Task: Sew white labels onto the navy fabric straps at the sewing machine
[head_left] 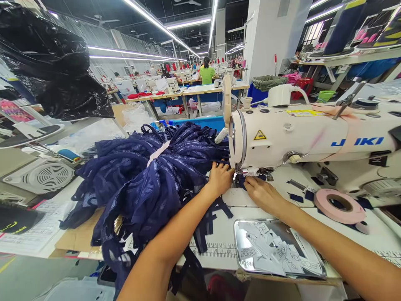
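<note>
A large bundle of navy garments, gathered by a pale strip, lies left of the white sewing machine. My left hand rests at the bundle's right edge beside the needle area, fingers bent over navy fabric. Just right of the needle, my right hand presses its fingertips together on a small piece of navy fabric under the presser foot. The machine head partly hides the fabric and the fingertips of both hands.
A metal tray of white labels sits at the table's front edge. A pink tape roll and navy scraps lie at the right. Black plastic hangs at upper left. A person in green sits farther back.
</note>
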`<state>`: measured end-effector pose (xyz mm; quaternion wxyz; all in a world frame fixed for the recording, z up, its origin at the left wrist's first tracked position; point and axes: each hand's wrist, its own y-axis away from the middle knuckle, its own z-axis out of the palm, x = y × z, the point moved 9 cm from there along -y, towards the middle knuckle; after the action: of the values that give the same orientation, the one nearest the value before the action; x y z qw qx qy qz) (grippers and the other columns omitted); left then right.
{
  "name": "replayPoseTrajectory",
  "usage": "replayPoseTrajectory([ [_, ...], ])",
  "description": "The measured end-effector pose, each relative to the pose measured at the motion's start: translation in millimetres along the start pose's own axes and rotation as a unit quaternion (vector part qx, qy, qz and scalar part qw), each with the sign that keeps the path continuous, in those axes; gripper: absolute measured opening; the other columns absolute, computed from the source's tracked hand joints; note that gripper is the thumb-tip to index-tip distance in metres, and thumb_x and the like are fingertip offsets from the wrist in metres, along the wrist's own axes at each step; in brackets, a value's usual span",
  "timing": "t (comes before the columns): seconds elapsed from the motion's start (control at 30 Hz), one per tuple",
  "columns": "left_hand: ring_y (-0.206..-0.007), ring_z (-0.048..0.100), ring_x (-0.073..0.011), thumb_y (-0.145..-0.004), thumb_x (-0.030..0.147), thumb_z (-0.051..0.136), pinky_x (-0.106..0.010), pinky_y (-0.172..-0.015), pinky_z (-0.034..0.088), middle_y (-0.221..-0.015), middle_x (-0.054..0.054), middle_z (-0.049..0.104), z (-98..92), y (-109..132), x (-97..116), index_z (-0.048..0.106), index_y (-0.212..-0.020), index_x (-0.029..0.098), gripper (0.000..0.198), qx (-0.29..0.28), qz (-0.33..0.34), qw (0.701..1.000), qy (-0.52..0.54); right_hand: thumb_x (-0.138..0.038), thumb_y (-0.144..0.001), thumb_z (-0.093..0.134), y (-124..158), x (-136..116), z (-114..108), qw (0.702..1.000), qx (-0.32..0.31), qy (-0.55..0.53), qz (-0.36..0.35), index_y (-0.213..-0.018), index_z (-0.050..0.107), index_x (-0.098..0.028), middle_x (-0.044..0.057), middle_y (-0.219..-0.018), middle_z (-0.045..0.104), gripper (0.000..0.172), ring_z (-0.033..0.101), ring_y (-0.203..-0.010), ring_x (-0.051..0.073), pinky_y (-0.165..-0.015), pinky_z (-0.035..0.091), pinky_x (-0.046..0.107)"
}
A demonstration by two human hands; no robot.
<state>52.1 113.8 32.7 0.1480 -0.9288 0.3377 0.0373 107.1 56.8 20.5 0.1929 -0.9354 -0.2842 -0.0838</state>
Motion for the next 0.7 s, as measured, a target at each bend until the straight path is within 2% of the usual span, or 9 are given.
replayPoseTrajectory([
  [0.13, -0.099, 0.052, -0.0278, -0.081, 0.015, 0.044, -0.051, -0.091, 0.029, -0.102, -0.012, 0.062, -4.8, 2, 0, 0.060, -0.099, 0.014, 0.025, -0.037, -0.016, 0.999, 0.003, 0.002, -0.072, 0.043, 4, 14, 1, 1.000, 0.000, 0.012, -0.014, -0.089, 0.063, -0.012, 0.013, -0.097, 0.063, 0.030, 0.059, -0.082, 0.021, -0.062, 0.049, 0.028],
  [0.23, -0.094, 0.056, -0.0239, -0.078, 0.009, 0.044, -0.040, -0.085, 0.037, -0.095, -0.010, 0.064, -20.5, 11, 2, 0.061, -0.095, 0.012, 0.024, -0.089, -0.006, 0.996, 0.017, 0.002, -0.072, 0.042, 8, 30, 3, 1.000, 0.002, 0.016, -0.012, -0.092, 0.063, -0.011, 0.012, -0.094, 0.064, 0.032, 0.059, -0.078, 0.021, -0.066, 0.048, 0.030],
  [0.3, -0.083, 0.059, -0.0205, -0.078, 0.010, 0.044, -0.033, -0.072, 0.040, -0.087, -0.008, 0.065, -35.9, 23, 7, 0.062, -0.090, 0.013, 0.021, -0.121, 0.020, 0.992, 0.035, 0.003, -0.071, 0.041, 10, 36, 3, 1.000, 0.005, 0.015, -0.015, -0.095, 0.063, -0.012, 0.012, -0.091, 0.065, 0.035, 0.059, -0.077, 0.021, -0.067, 0.048, 0.030],
  [0.37, -0.079, 0.059, -0.0194, -0.078, 0.010, 0.045, -0.031, -0.068, 0.039, -0.083, -0.007, 0.064, -50.3, 38, 15, 0.063, -0.083, 0.014, 0.019, -0.134, 0.060, 0.989, 0.027, 0.003, -0.071, 0.041, 11, 38, 4, 1.000, 0.010, 0.018, -0.020, -0.095, 0.062, -0.011, 0.012, -0.088, 0.065, 0.035, 0.059, -0.076, 0.021, -0.067, 0.047, 0.030],
  [0.47, -0.079, 0.058, -0.0207, -0.074, 0.008, 0.050, -0.033, -0.070, 0.037, -0.080, -0.007, 0.063, -51.1, 63, 28, 0.063, -0.076, 0.015, 0.015, -0.159, 0.124, 0.980, 0.004, 0.000, -0.075, 0.041, 11, 36, 3, 0.999, 0.015, 0.024, -0.024, -0.093, 0.063, -0.010, 0.013, -0.087, 0.065, 0.030, 0.059, -0.073, 0.021, -0.066, 0.047, 0.031],
  [0.6, -0.077, 0.057, -0.0219, -0.077, 0.007, 0.047, -0.034, -0.066, 0.035, -0.080, -0.009, 0.061, -39.5, 78, 31, 0.061, -0.082, 0.013, 0.015, -0.116, 0.139, 0.983, -0.038, -0.004, -0.079, 0.041, 9, 33, 2, 1.000, 0.001, 0.009, -0.019, -0.092, 0.063, -0.008, 0.014, -0.086, 0.064, 0.026, 0.058, -0.074, 0.022, -0.067, 0.046, 0.031],
  [0.7, -0.073, 0.055, -0.0213, -0.081, 0.008, 0.043, -0.034, -0.065, 0.034, -0.072, -0.009, 0.059, -39.2, 77, 28, 0.059, -0.075, 0.012, 0.018, -0.066, 0.144, 0.986, -0.056, -0.012, -0.083, 0.042, 11, 37, -4, 1.000, -0.022, -0.022, 0.000, -0.098, 0.061, -0.008, 0.014, -0.087, 0.063, 0.025, 0.058, -0.075, 0.022, -0.068, 0.045, 0.031],
])
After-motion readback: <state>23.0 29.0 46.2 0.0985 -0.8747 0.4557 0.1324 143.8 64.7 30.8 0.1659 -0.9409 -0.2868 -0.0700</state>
